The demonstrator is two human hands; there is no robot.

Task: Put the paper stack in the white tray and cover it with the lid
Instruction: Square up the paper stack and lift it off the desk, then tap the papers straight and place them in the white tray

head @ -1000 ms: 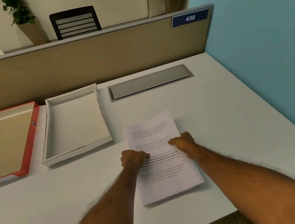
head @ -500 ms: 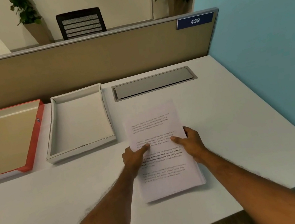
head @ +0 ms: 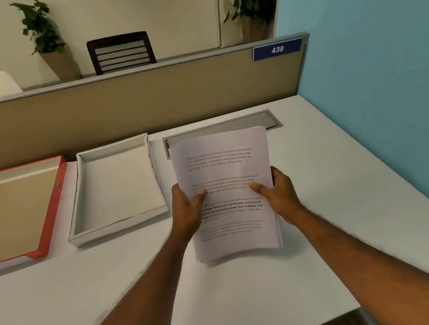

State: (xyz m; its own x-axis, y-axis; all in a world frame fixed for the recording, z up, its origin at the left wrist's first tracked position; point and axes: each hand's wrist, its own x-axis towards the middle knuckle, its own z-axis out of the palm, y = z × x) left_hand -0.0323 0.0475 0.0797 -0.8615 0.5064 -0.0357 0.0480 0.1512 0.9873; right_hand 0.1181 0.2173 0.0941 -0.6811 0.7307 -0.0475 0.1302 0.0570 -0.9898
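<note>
A stack of printed white paper point(head: 223, 172) is lifted off the desk, its far end tilted up. My left hand point(head: 187, 212) grips its left edge with the thumb on top. My right hand point(head: 278, 194) grips the right edge the same way. The white tray point(head: 122, 228) sits to the left of the stack, open and with nothing inside. Further left lies the lid point(head: 53, 209), red-rimmed, upside down, with a tan inner face.
A grey cable hatch point(head: 271, 120) is set in the white desk point(head: 355, 195) behind the paper. A tan partition point(head: 124, 106) runs along the back, and a blue wall point(head: 385, 105) bounds the right side. The desk's front edge cuts diagonally at right.
The paper stack lay flat on the desk under both hands; now both hands have gripped its sides and raised it off the surface, toward the far side.
</note>
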